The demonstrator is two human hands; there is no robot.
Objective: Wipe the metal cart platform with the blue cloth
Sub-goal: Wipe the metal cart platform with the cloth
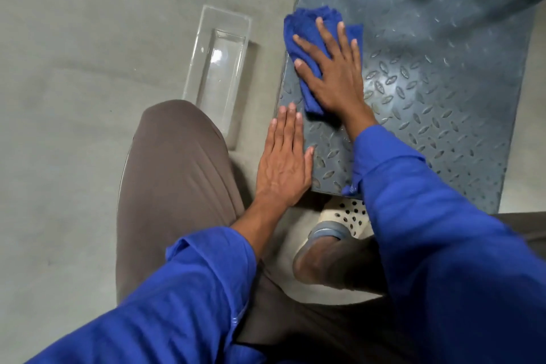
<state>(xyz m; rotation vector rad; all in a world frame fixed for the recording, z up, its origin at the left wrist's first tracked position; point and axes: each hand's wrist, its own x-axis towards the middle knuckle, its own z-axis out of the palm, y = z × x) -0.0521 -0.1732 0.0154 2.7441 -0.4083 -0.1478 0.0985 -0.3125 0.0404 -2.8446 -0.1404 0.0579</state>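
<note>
Blue sleeves (pixel 183 298) fill the bottom of the view, over a bent knee in brown trousers (pixel 177 174) at 8 o'clock. At 10 o'clock a clear plastic tray (pixel 218 68) lies on the grey floor (pixel 74 97), near the cart's left edge. The left hand (pixel 285 162) rests flat, fingers pressed together, on the near left corner of the metal cart platform (pixel 437 83), a diamond-plate deck. Just past it, at 12 o'clock, the right hand (pixel 334 74) lies fingers spread, palm down on the bunched blue cloth (pixel 304 38), pressing it against the deck by the left edge. Below, at 5 o'clock, a perforated cream clog (pixel 348 216) shows.
</note>
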